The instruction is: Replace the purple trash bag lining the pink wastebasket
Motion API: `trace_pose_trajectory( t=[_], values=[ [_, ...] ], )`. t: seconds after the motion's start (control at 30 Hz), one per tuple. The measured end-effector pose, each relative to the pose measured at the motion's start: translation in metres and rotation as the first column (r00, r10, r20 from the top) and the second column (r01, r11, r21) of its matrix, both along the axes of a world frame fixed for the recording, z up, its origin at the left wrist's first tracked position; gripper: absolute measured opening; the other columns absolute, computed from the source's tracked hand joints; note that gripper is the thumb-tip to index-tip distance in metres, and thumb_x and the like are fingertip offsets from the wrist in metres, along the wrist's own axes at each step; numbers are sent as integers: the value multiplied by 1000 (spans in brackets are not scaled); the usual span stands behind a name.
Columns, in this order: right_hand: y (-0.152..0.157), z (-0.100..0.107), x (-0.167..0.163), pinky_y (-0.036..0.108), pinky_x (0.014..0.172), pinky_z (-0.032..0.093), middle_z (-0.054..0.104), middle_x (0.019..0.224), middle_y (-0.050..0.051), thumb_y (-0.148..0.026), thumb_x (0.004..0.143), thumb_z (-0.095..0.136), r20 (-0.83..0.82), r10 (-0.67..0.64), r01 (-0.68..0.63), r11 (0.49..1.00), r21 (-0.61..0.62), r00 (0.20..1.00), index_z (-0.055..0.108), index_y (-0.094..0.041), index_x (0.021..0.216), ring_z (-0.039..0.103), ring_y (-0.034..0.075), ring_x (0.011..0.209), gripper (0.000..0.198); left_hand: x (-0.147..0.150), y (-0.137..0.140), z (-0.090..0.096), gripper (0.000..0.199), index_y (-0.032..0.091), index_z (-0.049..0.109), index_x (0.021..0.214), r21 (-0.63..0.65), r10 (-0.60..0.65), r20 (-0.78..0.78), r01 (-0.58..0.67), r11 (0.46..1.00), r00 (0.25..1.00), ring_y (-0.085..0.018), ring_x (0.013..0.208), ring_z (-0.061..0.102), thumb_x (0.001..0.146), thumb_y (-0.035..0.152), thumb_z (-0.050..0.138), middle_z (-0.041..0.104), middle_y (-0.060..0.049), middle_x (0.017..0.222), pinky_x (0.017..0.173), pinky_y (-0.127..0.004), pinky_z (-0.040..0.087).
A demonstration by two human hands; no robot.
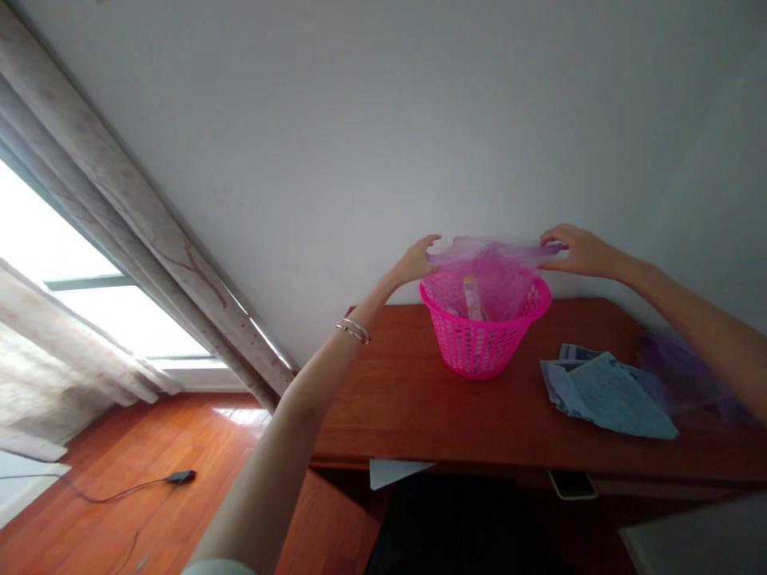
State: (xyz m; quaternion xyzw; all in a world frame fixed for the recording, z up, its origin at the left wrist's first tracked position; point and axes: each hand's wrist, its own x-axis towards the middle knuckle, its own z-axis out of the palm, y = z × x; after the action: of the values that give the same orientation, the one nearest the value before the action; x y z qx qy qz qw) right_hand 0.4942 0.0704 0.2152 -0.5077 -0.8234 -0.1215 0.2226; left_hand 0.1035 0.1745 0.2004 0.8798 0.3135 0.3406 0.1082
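While the basket stands upright on the tabletop (383,391), near its far edge by the wall, we hold a thin purple plastic bag (497,251) stretched over its mouth. Our left hand (418,259) and right hand (574,249) are set apart at opposite ends of the bag; on each, thumb and fingers form a curved grip, with the edge of the film between them. The film is translucent, wrinkled and slightly blurred, and its lower part hangs into the opening. The pink basket (478,349) appears to be moulded plastic: a round, smooth rim, walls tapering toward a narrower base, and rows of rounded perforations. Inside it we see a slender pale item (472,299) with a yellowish end, tilted against the film; its markings are too small to read. To the right of the basket, and apart from it, a light-blue folded piece (614,397), flat, creased and fabric-like, lies on the smooth reddish-brown wood. Just beside it, partly behind our right forearm, sits a loose heap of sheer, darker purple material (689,371).
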Motion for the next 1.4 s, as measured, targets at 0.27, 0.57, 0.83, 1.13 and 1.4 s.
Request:
trace_pose_trajectory(
  t=[0.27,0.57,0.83,1.13,1.4],
  values=[
    [-4,18,-16,36,100,43,64,115,13,-47,92,49,-84,37,-36,999,10,996,67,-16,96,57,19,105,37,8,-12,35,24,13,71,79,26,90,35,-91,996,995,-14,67,62,84,26,51,71,-7,73,70,-27,48],
    [-18,13,45,32,102,42,64,123,14,-44,81,62,-383,-123,76,988,-137,915,69,-15,100,59,18,108,35,-49,22,34,28,11,61,105,-512,481,398,-246,823,781,-15,72,64,79,14,53,69,-11,85,69,-31,52],
    [-51,43,-25,40,111,37,55,137,14,-52,80,64,-19,11,-10,1000,20,1000,49,-12,142,52,28,125,75,-19,-46,39,42,17,56,124,448,30,-80,9,894,996,-26,119,52,82,18,53,60,-13,123,103,-43,40],
    [-66,51,-14,34,85,49,73,96,8,-56,82,56,-226,-82,18,962,-271,971,71,-17,95,66,20,89,44,-54,-28,24,23,14,71,91,390,219,-608,46,920,763,-24,93,61,87,23,50,67,-13,92,85,-34,45],
    [-122,18,-6,39,82,52,72,98,4,-56,84,52,-114,-68,15,913,-407,991,72,-28,92,67,24,88,35,-89,-99,18,21,19,70,91,344,-91,-700,446,826,708,-23,103,61,77,20,54,70,-10,96,112,-44,35]
  ],
)
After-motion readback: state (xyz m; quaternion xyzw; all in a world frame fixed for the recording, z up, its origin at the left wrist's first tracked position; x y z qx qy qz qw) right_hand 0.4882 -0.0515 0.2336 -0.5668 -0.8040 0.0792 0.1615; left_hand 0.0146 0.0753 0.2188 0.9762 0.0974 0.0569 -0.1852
